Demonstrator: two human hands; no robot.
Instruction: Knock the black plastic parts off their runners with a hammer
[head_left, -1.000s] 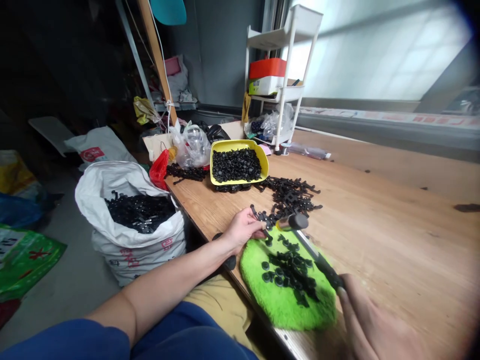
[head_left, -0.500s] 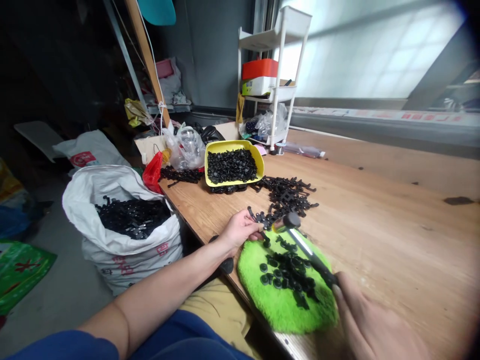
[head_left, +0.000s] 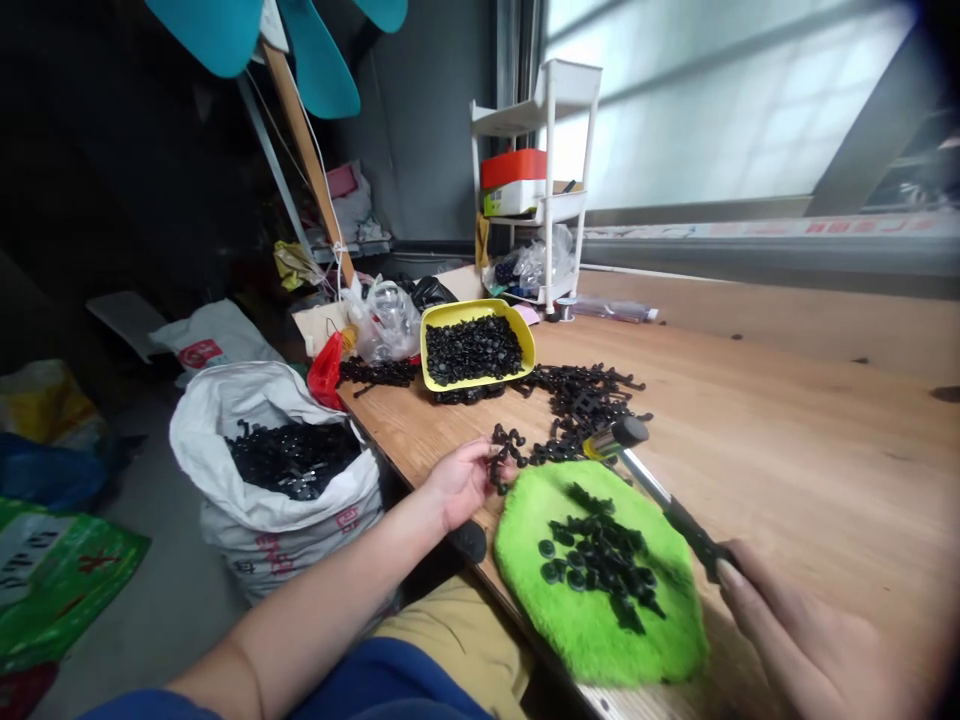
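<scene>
My left hand [head_left: 466, 482] is closed on a small black plastic part [head_left: 501, 470] with knobbed ends, just off the left edge of a fuzzy green mat [head_left: 525, 580]. My right hand [head_left: 787, 620] grips the black handle of a mallet [head_left: 660, 490] with a grey shaft and a dark and yellow head. That head hovers over the far edge of the mat. Loose black plastic pieces [head_left: 611, 560], some of them round discs, lie on the mat. Beyond it spreads a pile of similar knobbed black parts [head_left: 592, 395].
A yellow tray [head_left: 529, 365] full of small black pieces stands at the back of the wooden table [head_left: 810, 420]. Left of the table, a white sack [head_left: 195, 430] holds more black parts. A white shelf rack [head_left: 551, 200] rises behind, and fan blades [head_left: 319, 60] hang upper left.
My left hand has drawn back off the mat's edge with the black part. The mallet has lifted away to the right with my right hand. The view has tilted upward.
</scene>
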